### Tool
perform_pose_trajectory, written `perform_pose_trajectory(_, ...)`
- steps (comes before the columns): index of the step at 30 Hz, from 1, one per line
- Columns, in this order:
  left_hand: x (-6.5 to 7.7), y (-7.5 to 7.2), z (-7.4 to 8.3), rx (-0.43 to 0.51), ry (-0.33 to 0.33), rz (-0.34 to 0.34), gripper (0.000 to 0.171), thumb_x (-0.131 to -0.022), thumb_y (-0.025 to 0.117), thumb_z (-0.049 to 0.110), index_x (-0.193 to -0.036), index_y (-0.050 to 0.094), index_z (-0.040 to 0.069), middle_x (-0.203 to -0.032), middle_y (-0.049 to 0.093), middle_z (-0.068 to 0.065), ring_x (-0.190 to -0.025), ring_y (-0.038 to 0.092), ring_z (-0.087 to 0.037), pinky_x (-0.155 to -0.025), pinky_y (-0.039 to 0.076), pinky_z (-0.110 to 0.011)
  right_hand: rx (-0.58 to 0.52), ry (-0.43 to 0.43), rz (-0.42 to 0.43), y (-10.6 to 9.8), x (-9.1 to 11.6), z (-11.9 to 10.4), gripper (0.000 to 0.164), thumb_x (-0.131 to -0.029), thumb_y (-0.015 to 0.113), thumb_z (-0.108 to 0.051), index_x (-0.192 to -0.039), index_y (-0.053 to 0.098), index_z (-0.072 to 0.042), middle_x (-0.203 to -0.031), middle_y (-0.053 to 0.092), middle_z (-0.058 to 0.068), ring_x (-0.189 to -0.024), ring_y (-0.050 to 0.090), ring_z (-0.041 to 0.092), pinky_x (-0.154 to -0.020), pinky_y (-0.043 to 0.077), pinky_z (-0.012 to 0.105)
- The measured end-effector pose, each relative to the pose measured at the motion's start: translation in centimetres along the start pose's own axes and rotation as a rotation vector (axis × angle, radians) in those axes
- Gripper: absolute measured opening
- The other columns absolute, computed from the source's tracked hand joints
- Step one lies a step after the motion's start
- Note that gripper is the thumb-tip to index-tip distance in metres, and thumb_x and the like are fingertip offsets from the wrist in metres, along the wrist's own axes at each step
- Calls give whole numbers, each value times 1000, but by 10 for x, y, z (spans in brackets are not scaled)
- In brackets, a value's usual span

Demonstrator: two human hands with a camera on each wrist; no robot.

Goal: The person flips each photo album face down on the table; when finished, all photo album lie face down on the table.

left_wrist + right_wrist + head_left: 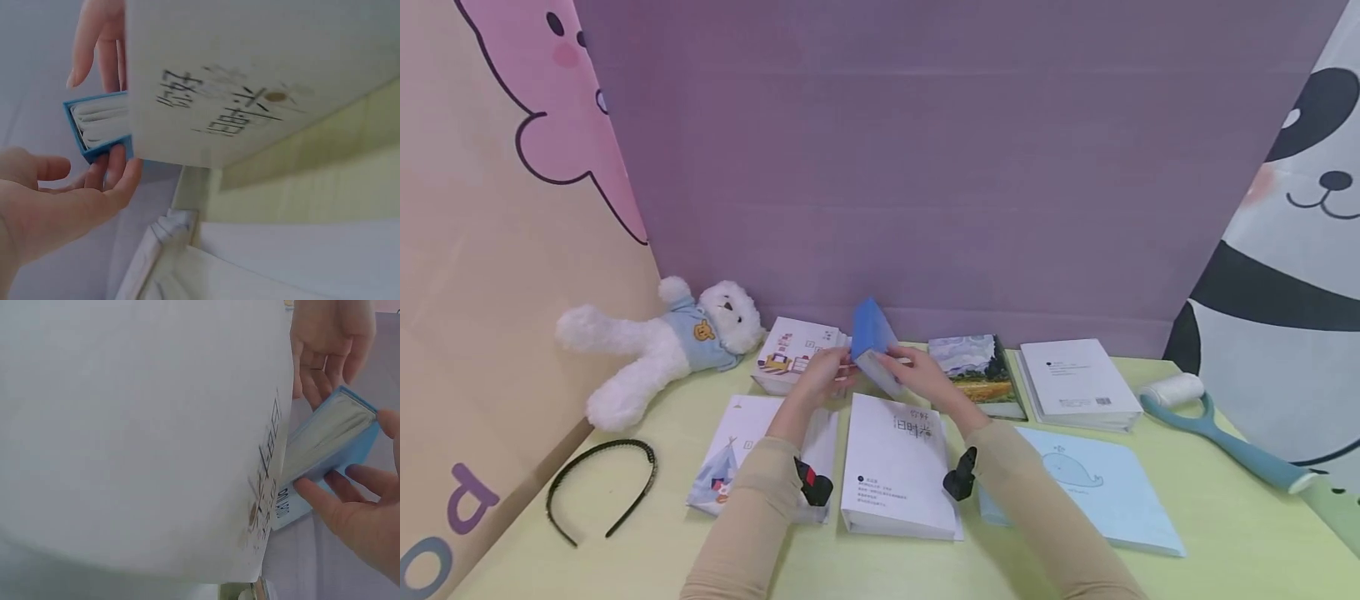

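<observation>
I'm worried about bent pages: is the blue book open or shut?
Shut. The blue book has its covers close together, with white pages packed between them in both wrist views.

A blue album [869, 327] with pale pages showing at one end is held tilted in the fingers [900, 359].

Some kind of kids' room is hinted at, maybe, by the panda print [1300, 279], pink cartoon [568, 108] and plush bear [688, 337].
</observation>
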State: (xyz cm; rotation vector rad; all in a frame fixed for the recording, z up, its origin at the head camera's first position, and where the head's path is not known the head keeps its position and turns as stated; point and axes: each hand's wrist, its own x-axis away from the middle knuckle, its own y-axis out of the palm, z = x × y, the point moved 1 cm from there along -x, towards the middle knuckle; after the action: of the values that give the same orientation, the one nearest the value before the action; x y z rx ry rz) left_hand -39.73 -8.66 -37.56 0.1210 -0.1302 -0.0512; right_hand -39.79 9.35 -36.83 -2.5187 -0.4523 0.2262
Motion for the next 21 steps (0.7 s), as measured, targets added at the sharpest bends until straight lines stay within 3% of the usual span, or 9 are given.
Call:
perform_pose_trajectory(2, 2, 1, 4, -7, 20, -17, 40, -102, 37, 20, -130, 45, -6, -97, 54, -6, -105, 58, -27, -103, 42, -48, -41, 6, -3, 0, 0, -1, 61, -95, 48, -47, -146, 35, -14, -146, 41, 10, -124, 51, 29, -97, 47, 43)
perform_pose_trajectory(10, 8, 8, 15, -88, 49, -69, 40, -102, 37, 24, -137, 42, 5, -136, 47, -19, -118, 51, -33, -103, 41, -47, -163, 75, 17, 0, -2, -3, 72, -93, 46, -55, -147, 29, -11, -147, 39, 14, -126, 49, 31, -96, 48, 41)
perform_pose_trajectory(14, 10, 7, 12, -106, 37, -129, 41, -104, 32, 22, -142, 37, 8, -142, 41, -20, -124, 47, -37, -105, 38, -49, -194, 100, 63, 0, -4, -2, 70, -92, 49, -53, -144, 35, -9, -144, 42, 14, -126, 49, 29, -95, 49, 39)
perform_pose_trajectory(21, 10, 4, 5, -221, 61, -215, 45, -103, 33, 27, -142, 39, 5, -146, 40, -16, -132, 42, -32, -108, 35, -51, -301, 123, 129, -1, -1, -4, 68, -95, 53, -41, -146, 27, -6, -145, 37, 17, -127, 47, 32, -92, 51, 39)
